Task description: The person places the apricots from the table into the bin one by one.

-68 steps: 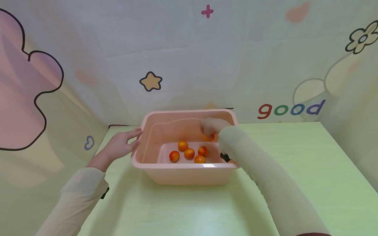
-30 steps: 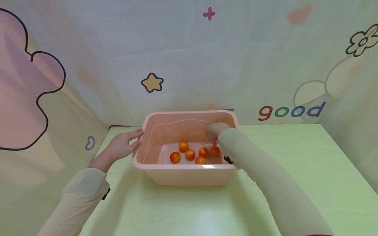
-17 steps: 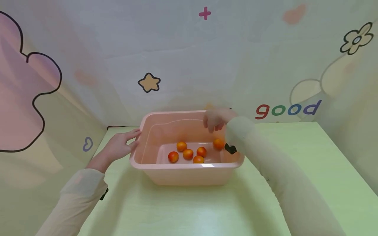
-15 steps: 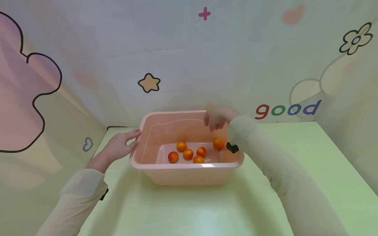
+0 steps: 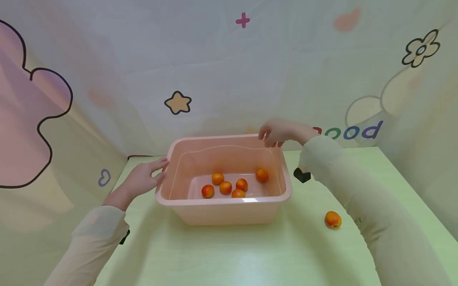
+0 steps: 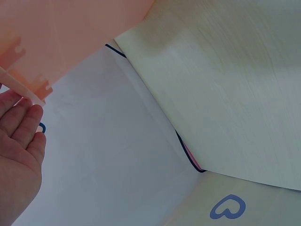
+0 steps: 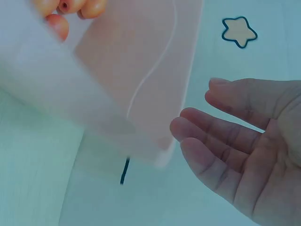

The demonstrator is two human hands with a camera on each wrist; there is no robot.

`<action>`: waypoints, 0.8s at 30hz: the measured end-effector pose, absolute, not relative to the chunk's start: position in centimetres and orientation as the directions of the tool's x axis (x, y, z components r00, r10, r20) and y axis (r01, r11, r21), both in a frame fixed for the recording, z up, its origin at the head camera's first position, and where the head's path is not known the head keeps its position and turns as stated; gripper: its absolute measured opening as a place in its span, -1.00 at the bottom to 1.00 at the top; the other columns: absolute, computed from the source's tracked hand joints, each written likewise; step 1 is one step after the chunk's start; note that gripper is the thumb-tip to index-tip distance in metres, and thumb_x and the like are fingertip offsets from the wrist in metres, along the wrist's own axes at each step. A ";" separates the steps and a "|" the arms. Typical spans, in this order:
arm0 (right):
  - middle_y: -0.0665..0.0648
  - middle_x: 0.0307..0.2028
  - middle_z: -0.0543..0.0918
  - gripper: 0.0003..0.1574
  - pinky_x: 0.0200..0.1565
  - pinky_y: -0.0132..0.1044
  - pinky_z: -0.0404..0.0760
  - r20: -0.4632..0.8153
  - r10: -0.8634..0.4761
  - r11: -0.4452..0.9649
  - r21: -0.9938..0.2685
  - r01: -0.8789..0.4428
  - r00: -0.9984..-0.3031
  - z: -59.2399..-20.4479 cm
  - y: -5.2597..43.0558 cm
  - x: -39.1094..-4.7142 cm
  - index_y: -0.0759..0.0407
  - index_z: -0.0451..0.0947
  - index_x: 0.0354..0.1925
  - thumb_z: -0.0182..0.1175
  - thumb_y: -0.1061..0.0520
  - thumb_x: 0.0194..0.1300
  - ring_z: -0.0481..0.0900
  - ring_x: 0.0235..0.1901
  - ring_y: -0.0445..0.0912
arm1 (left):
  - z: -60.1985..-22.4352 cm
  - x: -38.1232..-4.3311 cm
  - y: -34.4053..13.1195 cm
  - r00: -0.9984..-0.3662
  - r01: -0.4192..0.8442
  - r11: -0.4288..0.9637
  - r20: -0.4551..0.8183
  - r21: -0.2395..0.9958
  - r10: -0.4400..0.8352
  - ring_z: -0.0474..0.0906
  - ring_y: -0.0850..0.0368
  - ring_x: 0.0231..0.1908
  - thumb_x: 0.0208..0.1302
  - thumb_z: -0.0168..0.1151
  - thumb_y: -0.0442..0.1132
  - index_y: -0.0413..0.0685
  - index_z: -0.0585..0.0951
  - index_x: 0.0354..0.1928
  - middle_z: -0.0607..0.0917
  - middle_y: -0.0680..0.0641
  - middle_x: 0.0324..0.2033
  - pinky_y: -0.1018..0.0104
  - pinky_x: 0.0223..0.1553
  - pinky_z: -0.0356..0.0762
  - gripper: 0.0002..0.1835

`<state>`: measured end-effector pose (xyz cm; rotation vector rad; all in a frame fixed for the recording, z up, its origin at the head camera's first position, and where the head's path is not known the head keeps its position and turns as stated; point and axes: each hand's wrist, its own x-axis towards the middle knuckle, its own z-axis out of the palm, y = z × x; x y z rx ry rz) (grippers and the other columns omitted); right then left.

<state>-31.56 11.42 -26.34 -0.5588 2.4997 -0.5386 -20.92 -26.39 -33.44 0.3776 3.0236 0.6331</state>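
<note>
A pink plastic basin [image 5: 222, 212] stands on the table, with several apricot-like orange-red fruits [image 5: 225, 187] on its floor. One more fruit [image 5: 262, 174] lies apart from them near the right wall. My left hand [image 5: 141, 178] rests its fingertips on the left rim; the left wrist view shows the fingers [image 6: 21, 122] nearly straight against the rim's underside. Above the back right corner of the basin is my right hand [image 5: 280, 132]. In the right wrist view its fingers [image 7: 211, 160] are loosely bent, with nothing between them and the thumb.
A single loose fruit [image 5: 333, 219] lies on the pale green table [image 5: 214, 254] to the right of the basin, beside the right sleeve. Behind the basin hangs a patterned cloth backdrop [image 5: 214, 71], which also continues along both sides.
My right hand has let go of a fruit inside the basin, then risen rightward to its back corner. The loose fruit on the table has come into view. My left hand stays put.
</note>
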 end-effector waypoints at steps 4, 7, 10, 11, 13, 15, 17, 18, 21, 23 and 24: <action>0.22 -0.03 0.49 -0.57 -0.12 -0.13 0.54 -0.383 -0.475 0.830 -0.493 -0.260 -0.792 -26.1 13.7 -31.2 0.23 0.36 0.05 0.06 0.20 0.19 0.49 -0.16 0.03 | -33.4 -20.7 -26.2 -0.964 0.263 0.883 0.064 0.389 0.259 0.28 -0.29 0.13 0.25 -0.03 -0.02 -0.10 0.31 0.22 0.33 -0.19 0.21 -0.19 0.03 0.30 -0.46; 0.23 -0.05 0.50 -0.56 -0.14 -0.13 0.54 -0.370 -0.483 0.823 -0.501 -0.267 -0.794 -26.1 15.4 -30.8 0.24 0.34 0.06 0.07 0.19 0.19 0.49 -0.18 0.01 | -33.4 -20.7 -26.2 -0.964 0.260 0.884 0.056 0.389 0.259 0.28 -0.27 0.14 0.25 -0.03 -0.06 -0.11 0.31 0.22 0.33 -0.18 0.21 -0.17 0.03 0.30 -0.48; 0.23 -0.10 0.51 -0.57 -0.19 -0.16 0.56 -0.347 -0.493 0.813 -0.509 -0.281 -0.798 -26.2 17.0 -30.1 0.28 0.34 0.05 0.07 0.19 0.20 0.49 -0.21 0.01 | -33.3 -20.8 -26.3 -0.967 0.245 0.886 0.030 0.392 0.254 0.26 -0.27 0.16 0.25 -0.03 -0.13 -0.14 0.27 0.24 0.30 -0.19 0.23 -0.17 0.05 0.29 -0.48; 0.23 -0.13 0.52 -0.57 -0.21 -0.18 0.56 -0.339 -0.496 0.810 -0.512 -0.285 -0.800 -26.3 17.5 -29.9 0.29 0.34 0.05 0.06 0.20 0.20 0.50 -0.23 0.00 | -33.2 -20.8 -26.4 -0.968 0.238 0.889 0.022 0.392 0.250 0.25 -0.27 0.16 0.25 -0.03 -0.13 -0.13 0.26 0.24 0.29 -0.19 0.24 -0.17 0.05 0.29 -0.48; 0.22 -0.17 0.52 -0.58 -0.23 -0.19 0.57 -0.324 -0.496 0.805 -0.519 -0.286 -0.806 -26.5 18.4 -29.5 0.30 0.34 0.04 0.06 0.19 0.20 0.49 -0.26 -0.01 | -33.2 -20.7 -26.4 -0.969 0.232 0.892 0.014 0.388 0.246 0.24 -0.27 0.17 0.26 -0.03 -0.13 -0.13 0.25 0.25 0.28 -0.19 0.24 -0.17 0.05 0.29 -0.47; 0.21 -0.18 0.53 -0.57 -0.23 -0.21 0.57 -0.316 -0.496 0.798 -0.534 -0.280 -0.809 -26.8 19.3 -29.0 0.29 0.33 0.04 0.06 0.17 0.21 0.49 -0.27 -0.03 | -33.1 -20.6 -26.4 -0.970 0.226 0.894 0.009 0.387 0.242 0.24 -0.27 0.17 0.26 -0.03 -0.12 -0.13 0.25 0.25 0.27 -0.19 0.25 -0.18 0.05 0.29 -0.47; 0.19 -0.20 0.53 -0.57 -0.22 -0.22 0.58 -0.310 -0.493 0.795 -0.540 -0.277 -0.813 -27.2 20.1 -28.6 0.28 0.34 0.03 0.07 0.14 0.20 0.49 -0.27 -0.04 | -33.2 -20.7 -26.5 -0.972 0.219 0.894 0.004 0.391 0.237 0.22 -0.27 0.18 0.26 -0.03 -0.12 -0.12 0.24 0.26 0.26 -0.18 0.25 -0.20 0.06 0.27 -0.47; 0.19 -0.19 0.53 -0.56 -0.22 -0.22 0.58 -0.308 -0.490 0.793 -0.545 -0.271 -0.815 -27.4 20.5 -28.4 0.27 0.34 0.03 0.08 0.12 0.20 0.49 -0.26 -0.04 | -33.2 -20.7 -26.5 -0.972 0.216 0.894 0.001 0.393 0.234 0.21 -0.27 0.19 0.26 -0.03 -0.12 -0.11 0.24 0.26 0.25 -0.18 0.26 -0.20 0.06 0.26 -0.47; 0.19 -0.16 0.54 -0.55 -0.23 -0.23 0.58 -0.316 -0.478 0.793 -0.556 -0.248 -0.819 -28.4 21.7 -27.8 0.25 0.35 0.03 0.09 0.09 0.20 0.49 -0.25 -0.06 | -33.4 -20.8 -26.5 -0.972 0.216 0.894 0.003 0.393 0.234 0.20 -0.28 0.19 0.27 -0.03 -0.12 -0.12 0.24 0.26 0.25 -0.19 0.26 -0.21 0.07 0.24 -0.47; 0.19 -0.15 0.55 -0.54 -0.24 -0.24 0.58 -0.329 -0.468 0.796 -0.560 -0.230 -0.820 -29.2 22.5 -27.4 0.25 0.35 0.02 0.09 0.07 0.19 0.50 -0.25 -0.06 | -33.5 -21.0 -26.5 -0.971 0.223 0.894 0.010 0.389 0.238 0.21 -0.27 0.19 0.27 -0.04 -0.12 -0.12 0.24 0.26 0.25 -0.19 0.26 -0.21 0.07 0.24 -0.47; 0.18 -0.13 0.56 -0.53 -0.24 -0.24 0.58 -0.336 -0.462 0.797 -0.563 -0.219 -0.820 -29.6 22.9 -27.2 0.26 0.35 0.02 0.10 0.06 0.19 0.51 -0.24 -0.06 | -33.6 -21.0 -26.4 -0.971 0.226 0.894 0.013 0.387 0.240 0.21 -0.27 0.19 0.27 -0.04 -0.12 -0.12 0.25 0.25 0.26 -0.19 0.25 -0.21 0.08 0.24 -0.47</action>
